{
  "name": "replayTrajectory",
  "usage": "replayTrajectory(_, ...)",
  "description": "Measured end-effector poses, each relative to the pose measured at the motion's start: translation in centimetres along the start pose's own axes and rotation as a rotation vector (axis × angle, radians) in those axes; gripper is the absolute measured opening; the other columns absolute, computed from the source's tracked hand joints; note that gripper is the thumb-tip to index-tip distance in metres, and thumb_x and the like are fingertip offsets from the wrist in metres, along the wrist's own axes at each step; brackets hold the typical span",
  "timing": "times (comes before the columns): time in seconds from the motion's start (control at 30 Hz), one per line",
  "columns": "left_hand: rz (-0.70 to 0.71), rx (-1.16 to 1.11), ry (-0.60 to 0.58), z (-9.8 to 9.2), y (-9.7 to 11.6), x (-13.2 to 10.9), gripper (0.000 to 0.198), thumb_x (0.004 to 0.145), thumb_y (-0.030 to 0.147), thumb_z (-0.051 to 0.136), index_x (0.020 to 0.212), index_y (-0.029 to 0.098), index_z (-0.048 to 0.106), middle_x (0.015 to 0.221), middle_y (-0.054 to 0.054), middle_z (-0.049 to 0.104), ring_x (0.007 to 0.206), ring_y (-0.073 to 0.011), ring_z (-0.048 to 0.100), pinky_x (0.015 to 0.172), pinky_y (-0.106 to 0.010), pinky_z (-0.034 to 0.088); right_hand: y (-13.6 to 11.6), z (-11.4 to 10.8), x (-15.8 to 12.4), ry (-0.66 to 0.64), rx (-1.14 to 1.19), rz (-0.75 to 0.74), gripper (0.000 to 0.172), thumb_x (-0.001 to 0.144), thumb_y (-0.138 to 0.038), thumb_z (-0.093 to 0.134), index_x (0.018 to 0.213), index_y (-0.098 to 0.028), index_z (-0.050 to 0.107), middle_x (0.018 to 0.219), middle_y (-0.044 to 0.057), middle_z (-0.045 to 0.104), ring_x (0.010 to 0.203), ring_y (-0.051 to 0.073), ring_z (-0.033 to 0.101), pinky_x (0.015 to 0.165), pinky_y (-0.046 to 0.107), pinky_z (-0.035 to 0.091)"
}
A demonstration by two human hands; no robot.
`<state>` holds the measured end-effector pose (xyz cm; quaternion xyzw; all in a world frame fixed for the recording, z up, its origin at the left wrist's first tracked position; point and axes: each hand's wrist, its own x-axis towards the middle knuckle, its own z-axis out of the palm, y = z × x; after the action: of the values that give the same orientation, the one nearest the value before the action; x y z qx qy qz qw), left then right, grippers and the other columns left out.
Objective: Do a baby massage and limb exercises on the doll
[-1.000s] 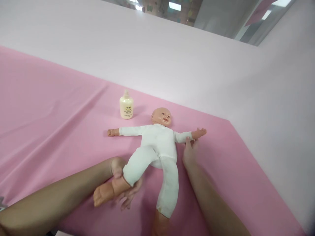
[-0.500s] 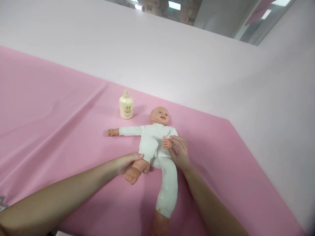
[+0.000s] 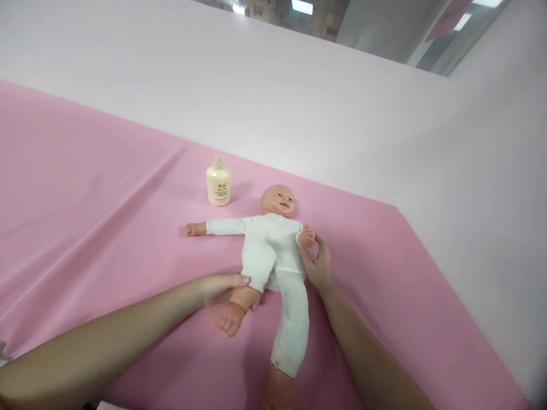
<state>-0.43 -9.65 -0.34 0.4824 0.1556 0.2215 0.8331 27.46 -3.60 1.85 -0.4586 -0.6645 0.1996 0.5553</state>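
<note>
A baby doll [image 3: 269, 236] with a white cloth body lies on its back on a pink cloth [image 3: 141, 250], head away from me. My left hand [image 3: 221, 287] is closed around its bent leg near the ankle, thumb on top; its other fingers are partly hidden beneath. The doll's other leg lies stretched toward me. On the right, my right hand [image 3: 319, 266] grips the doll's raised forearm just behind the small hand, with some fingers hidden. The doll's other arm reaches out flat to the left.
A cream-coloured bottle [image 3: 218, 185] with a cap stands on the cloth, left of the doll's head. Behind the cloth is a white surface [image 3: 256, 97], with a window [image 3: 376, 31] at the top. Creases run across the cloth on the left.
The doll's arm in my right hand has swung outward to the right, off its chest. The bent leg in my left hand has moved slightly down toward me.
</note>
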Motion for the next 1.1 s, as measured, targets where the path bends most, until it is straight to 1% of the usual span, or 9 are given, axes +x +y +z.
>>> replayTrajectory(0.17,0.053,-0.044,-0.215,0.8,0.6,0.1,0.064,0.075,0.07,0.072,0.105,0.013,0.066,0.079,-0.006,0.07,0.074,-0.0227,0.065,0.086,-0.042,0.054,2.4,-0.2,1.0,0.146,0.136,0.131,0.053,0.083,-0.048,0.072,0.127,-0.022,0.058,0.128,0.011,0.065,0.117,0.028,0.063,0.108,0.053,0.049)
replayTrajectory(0.23,-0.031,-0.025,-0.337,1.0,1.3,0.0,0.063,0.073,0.065,0.077,0.108,0.014,0.067,0.083,-0.008,0.072,0.076,-0.0261,0.069,0.082,-0.044,0.056,3.1,-0.2,1.2,0.216,0.199,0.203,0.053,0.084,-0.049,0.07,0.127,-0.024,0.057,0.13,0.01,0.063,0.12,0.028,0.062,0.107,0.049,0.05)
replayTrajectory(0.37,-0.281,0.091,-0.609,1.4,2.3,-0.1,0.059,0.066,0.041,0.089,0.116,0.018,0.069,0.092,-0.009,0.076,0.086,-0.0319,0.075,0.077,-0.044,0.06,4.1,-0.4,1.6,0.324,0.273,0.373,0.06,0.085,-0.048,0.065,0.139,-0.027,0.048,0.141,0.01,0.057,0.128,0.028,0.058,0.104,0.047,0.053)
replayTrajectory(0.47,-0.332,0.104,-0.658,1.3,2.4,0.1,0.053,0.068,0.034,0.088,0.116,0.021,0.068,0.096,-0.008,0.077,0.094,-0.0325,0.075,0.079,-0.043,0.061,4.4,-0.5,1.8,0.335,0.346,0.428,0.069,0.085,-0.047,0.062,0.148,-0.031,0.038,0.149,0.009,0.051,0.128,0.026,0.059,0.101,0.049,0.055)
replayTrajectory(0.6,-0.289,0.03,-0.693,1.3,2.1,0.4,0.051,0.073,0.042,0.084,0.116,0.019,0.067,0.095,-0.01,0.076,0.09,-0.0319,0.075,0.081,-0.045,0.06,4.3,-0.6,1.9,0.315,0.372,0.453,0.071,0.084,-0.046,0.064,0.148,-0.031,0.038,0.152,0.009,0.05,0.13,0.026,0.058,0.104,0.051,0.053)
replayTrajectory(0.7,-0.197,-0.054,-0.617,1.2,1.7,0.4,0.06,0.068,0.057,0.084,0.11,0.016,0.067,0.087,-0.011,0.075,0.08,-0.0301,0.072,0.086,-0.048,0.057,4.0,-0.8,1.8,0.331,0.359,0.469,0.06,0.083,-0.046,0.066,0.137,-0.027,0.046,0.146,0.012,0.053,0.131,0.028,0.057,0.106,0.051,0.051)
replayTrajectory(0.87,-0.019,-0.111,-0.309,0.3,0.4,0.2,0.067,0.064,0.078,0.073,0.091,0.018,0.061,0.072,-0.004,0.067,0.072,-0.0231,0.062,0.09,-0.046,0.051,3.4,-0.7,1.4,0.262,0.27,0.316,0.044,0.083,-0.046,0.068,0.12,-0.026,0.054,0.13,0.01,0.061,0.123,0.028,0.06,0.105,0.052,0.05)
replayTrajectory(0.97,0.004,-0.091,-0.223,-0.3,-0.3,0.1,0.067,0.067,0.08,0.068,0.092,0.018,0.059,0.072,-0.002,0.065,0.073,-0.0221,0.059,0.088,-0.044,0.049,2.7,-0.3,0.9,0.184,0.235,0.208,0.044,0.084,-0.047,0.07,0.119,-0.025,0.057,0.119,0.009,0.065,0.111,0.027,0.064,0.102,0.051,0.052)
replayTrajectory(1.1,0.026,-0.066,-0.161,-0.3,-0.5,0.0,0.065,0.073,0.076,0.064,0.097,0.016,0.058,0.074,-0.002,0.064,0.072,-0.0205,0.057,0.085,-0.043,0.048,1.5,-0.1,0.1,0.055,0.094,0.08,0.049,0.084,-0.045,0.073,0.125,-0.022,0.059,0.123,0.011,0.067,0.112,0.027,0.064,0.106,0.052,0.049)
